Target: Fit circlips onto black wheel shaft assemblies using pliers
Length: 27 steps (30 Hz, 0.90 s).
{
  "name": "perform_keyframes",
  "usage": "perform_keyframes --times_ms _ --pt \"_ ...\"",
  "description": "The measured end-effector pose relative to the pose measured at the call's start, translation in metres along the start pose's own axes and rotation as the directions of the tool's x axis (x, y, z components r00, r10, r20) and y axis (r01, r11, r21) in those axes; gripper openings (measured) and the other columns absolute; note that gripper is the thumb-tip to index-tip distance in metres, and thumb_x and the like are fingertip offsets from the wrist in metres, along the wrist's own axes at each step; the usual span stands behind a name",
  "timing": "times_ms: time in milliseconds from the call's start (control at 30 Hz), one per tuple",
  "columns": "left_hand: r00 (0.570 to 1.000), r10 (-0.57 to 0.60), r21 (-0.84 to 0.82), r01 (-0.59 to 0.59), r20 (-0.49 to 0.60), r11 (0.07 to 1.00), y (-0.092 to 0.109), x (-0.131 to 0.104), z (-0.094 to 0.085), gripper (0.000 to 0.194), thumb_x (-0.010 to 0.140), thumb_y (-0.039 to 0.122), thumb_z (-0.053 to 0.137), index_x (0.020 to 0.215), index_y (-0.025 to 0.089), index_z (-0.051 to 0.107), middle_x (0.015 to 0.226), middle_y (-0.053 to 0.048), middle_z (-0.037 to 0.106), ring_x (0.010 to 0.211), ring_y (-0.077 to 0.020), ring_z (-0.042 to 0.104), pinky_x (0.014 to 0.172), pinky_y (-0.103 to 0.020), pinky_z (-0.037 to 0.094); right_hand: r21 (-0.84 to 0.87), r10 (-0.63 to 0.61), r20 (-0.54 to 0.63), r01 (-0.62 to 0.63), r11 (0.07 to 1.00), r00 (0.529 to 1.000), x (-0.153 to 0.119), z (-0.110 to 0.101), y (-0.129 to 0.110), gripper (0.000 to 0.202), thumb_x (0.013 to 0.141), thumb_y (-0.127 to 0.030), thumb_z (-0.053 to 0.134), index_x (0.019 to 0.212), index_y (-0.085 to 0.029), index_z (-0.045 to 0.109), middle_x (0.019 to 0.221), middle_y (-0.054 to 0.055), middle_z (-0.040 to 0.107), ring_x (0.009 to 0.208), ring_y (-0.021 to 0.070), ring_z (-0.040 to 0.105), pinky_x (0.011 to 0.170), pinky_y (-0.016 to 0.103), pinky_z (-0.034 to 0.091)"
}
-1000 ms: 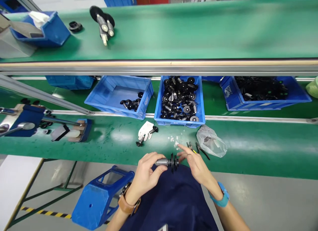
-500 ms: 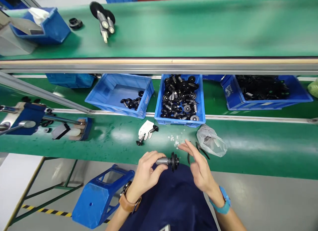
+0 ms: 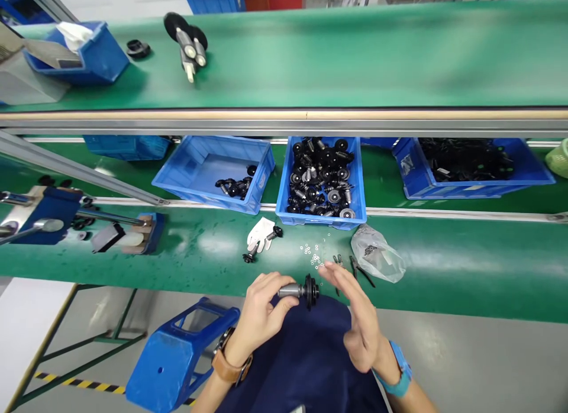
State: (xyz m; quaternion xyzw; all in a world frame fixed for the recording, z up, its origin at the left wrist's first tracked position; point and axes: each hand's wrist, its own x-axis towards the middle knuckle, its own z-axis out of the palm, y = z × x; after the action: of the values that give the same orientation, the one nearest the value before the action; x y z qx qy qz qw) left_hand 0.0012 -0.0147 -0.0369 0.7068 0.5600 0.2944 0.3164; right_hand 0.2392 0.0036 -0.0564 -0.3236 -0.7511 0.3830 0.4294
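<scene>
Gripped by its grey cylindrical end, a shaft with a black disc-shaped head [image 3: 310,291] lies level in my left hand [image 3: 264,312], above my lap. My right hand [image 3: 357,318] is open just to the right of the black head, fingers stretched together and apart from the part. Small white rings [image 3: 315,259] are scattered on the green bench [image 3: 444,265] beyond my hands. Two pairs of pliers [image 3: 362,272] lie near my right fingertips, beside a clear plastic bag [image 3: 377,253] with small dark pieces inside. Two similar shaft parts rest on and beside a white glove [image 3: 261,232].
A blue bin [image 3: 322,222] full of shaft parts stands behind the bench front, with a bin [image 3: 208,200] holding several parts to its left. Farther right is a bin [image 3: 470,191] of black pieces. A hand press [image 3: 53,215] stands left; a blue stool [image 3: 162,365] is below.
My right hand has dropped slightly, its fingers now tilted more to the left and uncovering the pliers. My left hand still holds the shaft part in nearly the same place.
</scene>
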Motion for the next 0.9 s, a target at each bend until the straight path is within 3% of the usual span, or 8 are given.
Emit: perform_keyframes --times_ms 67,200,333,433,600,700,800,900 --pt "1.0 0.008 -0.009 -0.008 0.004 1.0 0.0 0.0 0.0 0.013 0.097 0.031 0.065 0.105 0.021 0.068 0.093 -0.005 0.075 0.083 -0.0221 0.063 0.079 -0.034 0.043 -0.06 0.021 0.088 -0.016 0.998 0.996 -0.001 0.003 0.01 0.072 0.104 -0.065 0.031 0.161 -0.021 0.034 0.139 0.015 0.065 0.139 0.0367 0.053 0.116 0.06 0.038" --pt "1.0 0.011 -0.011 -0.011 0.001 1.0 0.003 0.002 -0.001 0.013 0.097 0.031 0.065 0.103 0.021 0.069 0.086 -0.003 0.072 0.078 -0.0206 0.06 0.074 -0.033 0.042 -0.079 0.396 0.127 -0.389 0.918 0.909 0.0 0.003 0.029 0.063 0.109 -0.051 0.019 0.158 -0.017 0.04 0.09 0.009 0.078 0.117 0.0299 0.068 0.106 0.051 0.05" --pt "1.0 0.021 0.007 -0.021 0.0 1.0 0.003 0.004 -0.002 0.013 0.098 0.031 0.064 0.103 0.021 0.069 0.086 -0.003 0.071 0.077 -0.0199 0.059 0.074 -0.033 0.041 0.043 0.236 -0.011 -0.235 0.971 0.972 -0.002 0.001 0.008 0.067 0.108 -0.057 0.026 0.165 -0.022 0.022 0.145 0.014 0.061 0.14 0.0317 0.052 0.116 0.055 0.04" --pt "1.0 0.031 -0.001 -0.031 -0.001 1.0 0.002 0.003 -0.001 0.015 0.098 0.033 0.064 0.104 0.02 0.068 0.088 -0.004 0.073 0.078 -0.0203 0.06 0.076 -0.034 0.042 -0.006 0.031 0.056 -0.031 1.0 0.998 -0.002 0.002 0.002 0.072 0.104 -0.063 0.032 0.164 -0.024 0.025 0.154 0.014 0.053 0.145 0.0359 0.046 0.119 0.06 0.035" --pt "1.0 0.013 -0.02 -0.013 0.014 1.0 0.001 0.003 0.001 0.014 0.096 0.032 0.065 0.103 0.021 0.07 0.085 -0.004 0.072 0.076 -0.0208 0.06 0.074 -0.034 0.041 -0.094 0.405 0.089 -0.397 0.913 0.91 0.002 0.004 0.025 0.059 0.11 -0.048 0.022 0.159 -0.02 0.038 0.1 0.01 0.078 0.118 0.0291 0.068 0.104 0.049 0.051" --pt "0.999 -0.04 -0.063 0.041 0.017 0.997 -0.002 0.003 0.003 0.013 0.095 0.032 0.067 0.103 0.022 0.072 0.089 -0.005 0.073 0.079 -0.0216 0.061 0.077 -0.034 0.043 0.03 0.328 -0.013 -0.328 0.944 0.944 -0.001 0.007 0.024 0.064 0.108 -0.054 0.026 0.163 -0.022 0.029 0.134 0.012 0.069 0.133 0.0293 0.059 0.112 0.051 0.045" --pt "0.99 -0.136 -0.207 0.138 0.024 0.968 -0.009 0.002 0.01 0.015 0.092 0.034 0.071 0.099 0.022 0.074 0.092 -0.005 0.074 0.084 -0.022 0.064 0.081 -0.034 0.044 0.04 0.19 0.071 -0.193 0.98 0.979 -0.005 0.016 0.03 0.069 0.104 -0.064 0.029 0.16 -0.024 0.037 0.15 0.012 0.058 0.139 0.0311 0.054 0.117 0.052 0.041" --pt "0.947 -0.322 -0.5 0.288 0.02 0.816 -0.021 -0.001 0.021 0.026 0.09 0.045 0.073 0.096 0.019 0.074 0.084 -0.004 0.072 0.077 -0.0192 0.062 0.075 -0.031 0.046 -0.191 0.511 0.131 -0.484 0.854 0.849 -0.01 0.028 0.068 0.058 0.106 -0.054 0.03 0.151 -0.025 0.051 0.137 0.009 0.068 0.129 0.0259 0.062 0.111 0.044 0.047"
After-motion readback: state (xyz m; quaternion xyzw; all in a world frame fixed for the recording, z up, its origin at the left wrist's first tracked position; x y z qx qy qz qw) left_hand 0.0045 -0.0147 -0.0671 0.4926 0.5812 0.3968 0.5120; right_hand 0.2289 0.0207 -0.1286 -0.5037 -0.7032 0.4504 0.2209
